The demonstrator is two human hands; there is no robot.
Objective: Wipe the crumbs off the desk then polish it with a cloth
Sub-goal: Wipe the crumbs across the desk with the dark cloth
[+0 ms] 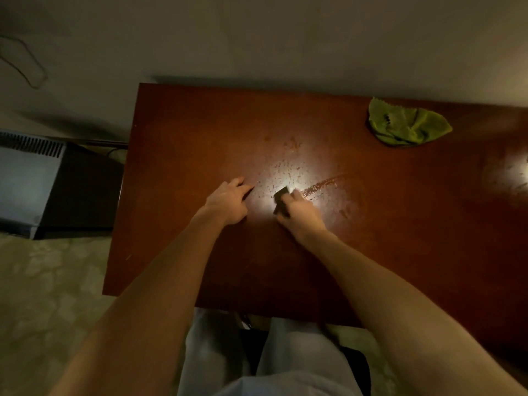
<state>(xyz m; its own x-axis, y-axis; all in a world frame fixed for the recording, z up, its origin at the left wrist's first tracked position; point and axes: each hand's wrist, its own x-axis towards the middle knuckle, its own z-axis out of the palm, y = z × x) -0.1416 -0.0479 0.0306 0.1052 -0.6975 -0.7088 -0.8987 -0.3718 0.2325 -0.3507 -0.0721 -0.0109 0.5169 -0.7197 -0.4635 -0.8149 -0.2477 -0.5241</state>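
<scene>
Knees in pale trousers (pixel 300 355) sit nearest, under a brown table (pixel 200 124) with crumbs on it.
Right hand (pixel 298 217) pinches a small dark block (pixel 281 200) with bent fingers. Left hand (pixel 228 201) lies on the table, fingers a bit spread, holding nothing. The green cloth (pixel 408 125) lies by the wall, not used yet. Crumbs (pixel 285 167) lie left of the cloth and closer to the person. One thin row of crumbs (pixel 323 184) slants up toward the cloth. The block's long side points away from the person, leaning a little toward the cloth. The cloth lies longways across, its pointy end away from the crumbs. A hard push could send crumbs off the edge onto the knees or floor. The bright shine could hide some.
</scene>
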